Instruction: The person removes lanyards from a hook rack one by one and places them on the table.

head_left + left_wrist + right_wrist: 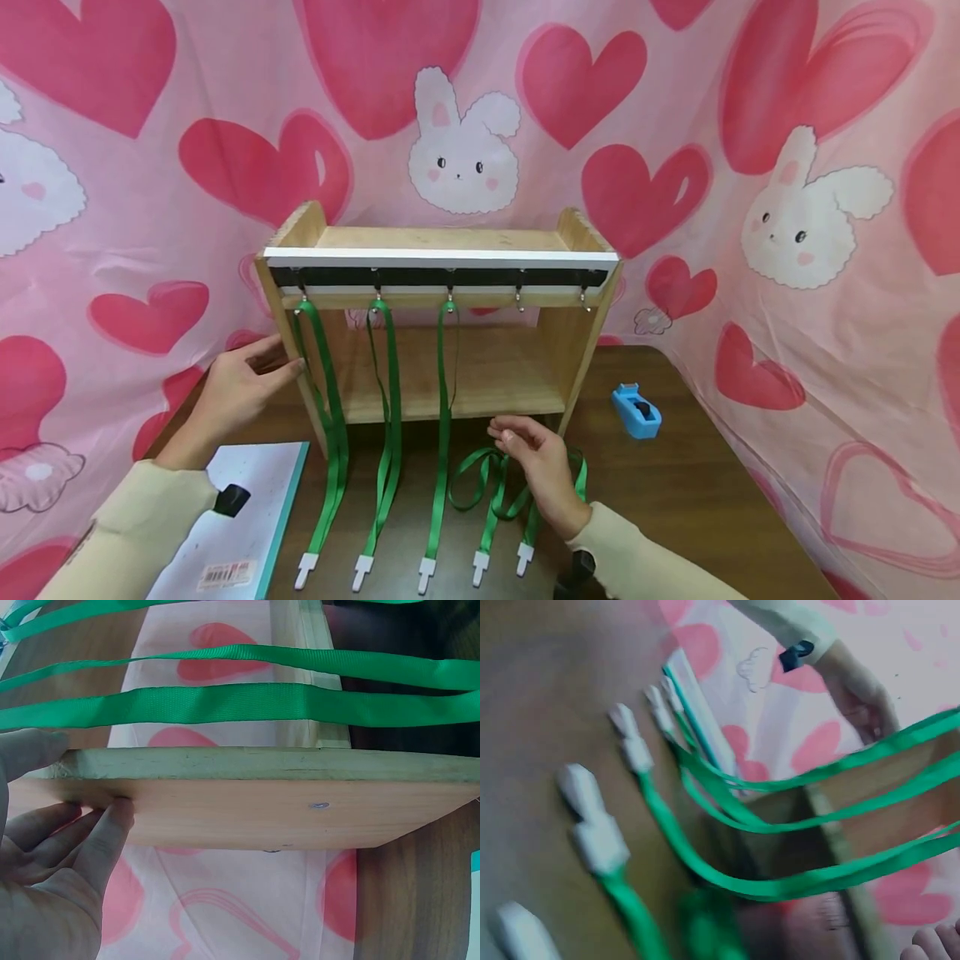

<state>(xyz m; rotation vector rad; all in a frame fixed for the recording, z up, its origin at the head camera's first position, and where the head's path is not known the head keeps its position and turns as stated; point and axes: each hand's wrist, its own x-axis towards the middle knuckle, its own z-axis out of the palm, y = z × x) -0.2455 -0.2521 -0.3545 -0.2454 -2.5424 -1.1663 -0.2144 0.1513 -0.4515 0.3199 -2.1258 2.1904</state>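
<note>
A small wooden shelf [480,358] stands on the table, a row of metal hooks along its dark front strip. My left hand [238,392] grips its left side panel [225,806], thumb at the front edge and fingers against the outer face. Green lanyards hang from the three leftmost hooks: the left one [335,442], the second one [392,433] and the middle one [442,425]. Two more lanyards [489,525] lie on the table in loose loops. Above these loops is my right hand [546,468], fingers loosely bent, nothing visible in them.
White clips [427,575] end the lanyards, lined up toward the near side. The two right hooks [519,302] carry no lanyard. A blue tape dispenser [637,411] sits at the right, and a white pad with a teal edge [251,521] lies at the left. Heart-patterned cloth surrounds the table.
</note>
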